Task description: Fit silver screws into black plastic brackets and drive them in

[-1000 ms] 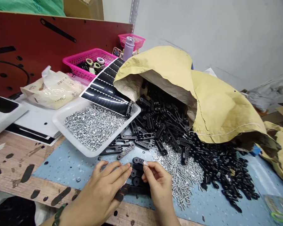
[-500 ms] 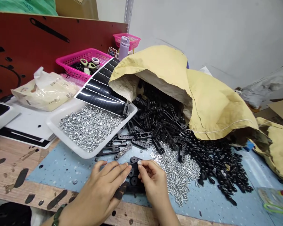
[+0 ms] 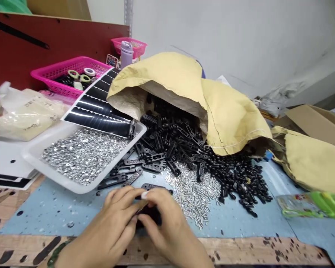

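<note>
Near the table's front edge, my left hand and my right hand meet around a black plastic part. Both hands have their fingers curled against it, which hides most of its shape. At the tip of my right index finger shows a small whitish spot, too blurred to name. Just beyond my fingertips a flat black plastic link lies on the blue mat. Farther out is a heap of similar black links, and to the right of my right hand spread loose silver screws.
A white tray of small silver nuts stands at left, a black printed sheet over its back edge. Behind are a pink basket and yellow paper sacks. Small black parts and a green-topped clear packet lie at right.
The view has swung to the right. My hands have closed in around the black part, which showed more openly between them before; my left hand was flatter then.
</note>
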Motion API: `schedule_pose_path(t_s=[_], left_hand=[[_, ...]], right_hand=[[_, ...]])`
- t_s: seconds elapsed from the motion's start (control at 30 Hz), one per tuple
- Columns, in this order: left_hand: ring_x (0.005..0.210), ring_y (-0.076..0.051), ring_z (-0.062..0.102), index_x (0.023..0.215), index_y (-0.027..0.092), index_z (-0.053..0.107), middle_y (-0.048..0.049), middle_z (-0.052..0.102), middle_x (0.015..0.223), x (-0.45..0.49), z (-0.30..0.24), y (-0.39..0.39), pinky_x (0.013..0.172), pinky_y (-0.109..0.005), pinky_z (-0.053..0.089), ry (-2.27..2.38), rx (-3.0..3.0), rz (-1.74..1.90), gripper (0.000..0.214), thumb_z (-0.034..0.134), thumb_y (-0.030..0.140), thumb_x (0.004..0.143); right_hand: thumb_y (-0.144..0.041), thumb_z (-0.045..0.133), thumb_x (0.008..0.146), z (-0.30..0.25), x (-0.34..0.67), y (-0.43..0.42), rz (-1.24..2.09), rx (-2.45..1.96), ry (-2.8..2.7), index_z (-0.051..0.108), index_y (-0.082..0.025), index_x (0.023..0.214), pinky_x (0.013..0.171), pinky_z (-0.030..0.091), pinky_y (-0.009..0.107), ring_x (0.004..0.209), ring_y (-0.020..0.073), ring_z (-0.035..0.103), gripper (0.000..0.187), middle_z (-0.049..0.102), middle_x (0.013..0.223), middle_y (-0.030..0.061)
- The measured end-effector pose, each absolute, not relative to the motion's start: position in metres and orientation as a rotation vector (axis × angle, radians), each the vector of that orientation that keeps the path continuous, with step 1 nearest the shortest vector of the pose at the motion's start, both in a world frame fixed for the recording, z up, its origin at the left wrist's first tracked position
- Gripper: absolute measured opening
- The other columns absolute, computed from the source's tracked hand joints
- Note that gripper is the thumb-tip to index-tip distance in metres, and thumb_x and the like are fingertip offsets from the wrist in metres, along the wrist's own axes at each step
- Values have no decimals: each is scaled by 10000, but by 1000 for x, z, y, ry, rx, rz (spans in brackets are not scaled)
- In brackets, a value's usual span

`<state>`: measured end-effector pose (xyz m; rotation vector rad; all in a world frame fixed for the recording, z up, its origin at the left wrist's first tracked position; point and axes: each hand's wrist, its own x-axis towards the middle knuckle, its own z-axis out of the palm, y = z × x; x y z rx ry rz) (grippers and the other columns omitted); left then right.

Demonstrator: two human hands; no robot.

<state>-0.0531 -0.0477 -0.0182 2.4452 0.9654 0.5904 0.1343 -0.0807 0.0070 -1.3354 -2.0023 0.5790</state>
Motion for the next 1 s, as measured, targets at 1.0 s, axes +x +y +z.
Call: schedule_pose_path(t_s=[1.0], left_hand=[[1230, -273, 465, 1330, 213, 484, -39, 550, 1355, -44, -33, -31, 977, -458, 220, 974, 2793, 496, 483, 458, 122, 856]], right_hand=[[-253, 552, 776, -31, 160, -38, 936, -1703, -1332, 676, -170, 740, 491, 433, 220, 515, 109, 534, 153, 629, 714, 19]])
